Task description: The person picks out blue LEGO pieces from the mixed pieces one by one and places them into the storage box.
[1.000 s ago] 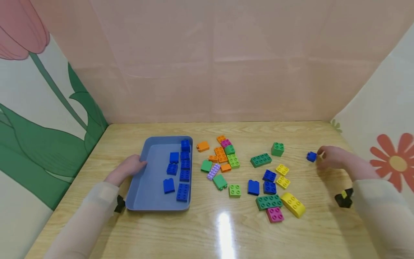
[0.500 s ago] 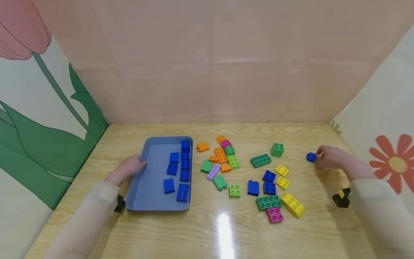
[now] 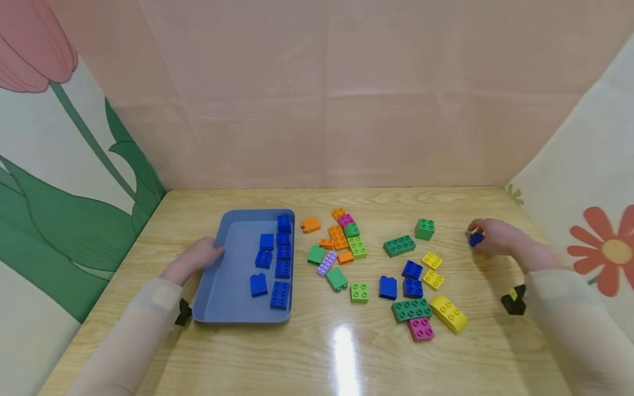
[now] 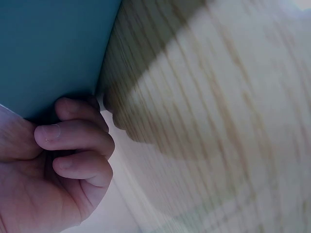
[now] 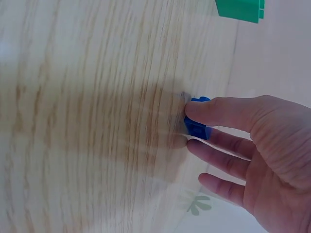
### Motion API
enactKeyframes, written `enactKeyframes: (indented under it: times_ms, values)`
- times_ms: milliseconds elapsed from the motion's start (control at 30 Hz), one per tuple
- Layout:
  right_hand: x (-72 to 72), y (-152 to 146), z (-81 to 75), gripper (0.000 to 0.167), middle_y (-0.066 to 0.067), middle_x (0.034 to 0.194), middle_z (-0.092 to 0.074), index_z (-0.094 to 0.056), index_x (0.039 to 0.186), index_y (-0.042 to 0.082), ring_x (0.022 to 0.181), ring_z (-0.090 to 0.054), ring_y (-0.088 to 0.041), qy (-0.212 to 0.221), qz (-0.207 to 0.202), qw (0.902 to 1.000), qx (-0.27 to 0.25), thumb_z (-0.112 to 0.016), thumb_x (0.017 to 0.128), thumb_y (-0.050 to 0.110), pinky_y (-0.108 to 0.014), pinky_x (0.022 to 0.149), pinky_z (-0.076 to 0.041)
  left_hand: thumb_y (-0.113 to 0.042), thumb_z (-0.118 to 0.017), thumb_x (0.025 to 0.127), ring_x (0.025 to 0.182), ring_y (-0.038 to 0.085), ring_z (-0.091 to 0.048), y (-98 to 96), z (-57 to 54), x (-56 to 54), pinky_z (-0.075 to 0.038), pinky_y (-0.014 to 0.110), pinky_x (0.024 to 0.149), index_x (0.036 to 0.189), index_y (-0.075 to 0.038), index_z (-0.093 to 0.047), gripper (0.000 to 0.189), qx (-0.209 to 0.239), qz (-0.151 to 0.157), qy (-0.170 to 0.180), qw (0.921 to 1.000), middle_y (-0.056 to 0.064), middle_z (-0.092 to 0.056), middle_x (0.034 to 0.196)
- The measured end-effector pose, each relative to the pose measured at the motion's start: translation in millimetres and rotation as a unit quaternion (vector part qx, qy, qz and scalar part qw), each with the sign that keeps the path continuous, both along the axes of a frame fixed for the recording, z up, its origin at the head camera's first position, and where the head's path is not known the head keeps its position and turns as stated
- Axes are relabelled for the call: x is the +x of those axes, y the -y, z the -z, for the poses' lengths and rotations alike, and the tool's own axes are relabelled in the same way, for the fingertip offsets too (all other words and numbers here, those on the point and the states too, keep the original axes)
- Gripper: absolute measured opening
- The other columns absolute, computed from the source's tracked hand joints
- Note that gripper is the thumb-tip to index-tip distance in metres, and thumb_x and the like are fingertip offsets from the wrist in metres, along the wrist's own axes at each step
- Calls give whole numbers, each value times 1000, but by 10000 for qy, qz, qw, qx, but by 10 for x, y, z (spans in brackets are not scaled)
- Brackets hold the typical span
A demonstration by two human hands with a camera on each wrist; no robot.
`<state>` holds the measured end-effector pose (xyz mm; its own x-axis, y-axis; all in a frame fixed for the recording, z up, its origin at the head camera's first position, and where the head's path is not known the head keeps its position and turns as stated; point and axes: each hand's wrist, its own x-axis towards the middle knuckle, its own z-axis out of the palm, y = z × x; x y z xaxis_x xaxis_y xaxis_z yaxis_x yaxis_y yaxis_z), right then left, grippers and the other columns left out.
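Note:
At the right of the table, my right hand (image 3: 500, 237) has thumb and fingers around a small blue toy brick (image 3: 475, 239). The right wrist view shows the thumb lying across that brick (image 5: 197, 127), with fingers behind it. My left hand (image 3: 199, 256) grips the left rim of a blue-grey tray (image 3: 233, 300). In the left wrist view its fingers (image 4: 80, 141) are curled at the tray's outer wall (image 4: 48, 53). Several blue bricks (image 3: 279, 295) lie in the tray, mostly along its right side.
Mixed orange, green, pink and purple bricks (image 3: 338, 237) lie right of the tray. Further right are blue bricks (image 3: 413, 287), yellow bricks (image 3: 433, 279), a yellow arched brick (image 3: 448, 314) and green bricks (image 3: 425, 229). A pink wall (image 3: 327, 110) stands behind the table.
My right hand has moved slightly left and its thumb and fingers have come around the small blue brick, covering part of it. My left hand and the tray have stayed in place.

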<state>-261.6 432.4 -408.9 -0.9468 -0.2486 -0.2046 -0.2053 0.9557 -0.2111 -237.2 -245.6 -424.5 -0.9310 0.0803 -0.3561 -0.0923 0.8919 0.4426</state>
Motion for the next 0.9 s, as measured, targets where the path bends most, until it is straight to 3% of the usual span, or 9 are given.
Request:
enactKeyframes:
  times_ms: [200, 633, 900]
  values:
    - [-16, 5, 18, 34, -19, 87, -61, -59, 101, -10, 77, -58, -32, -212, -151, 9997, 40, -74, 74, 6, -52, 73, -46, -17, -43, 102, 82, 26, -58, 9, 21, 5, -49, 40, 75, 115, 17, -54, 38, 30, 31, -91, 9999, 17, -60, 91]
    - [-30, -6, 11, 35, -21, 89, -62, -58, 103, -10, 80, -59, -35, -132, 92, 9999, 49, -74, 79, 10, -53, 74, -46, -15, -42, 102, 77, 24, -56, -15, -22, 29, -48, 37, 70, 113, 16, -56, 35, 0, 8, -94, 10000, 13, -58, 84]
    - [-115, 9, -151, 38, -26, 90, -60, -52, 103, -15, 82, -58, -40, -778, -32, 9964, -325, -72, 82, 8, -57, 76, -45, -15, -43, 102, 80, 26, -56, -11, -25, 29, -48, 39, 73, 113, 17, -54, 36, 22, 41, -110, 9999, 16, -59, 88]
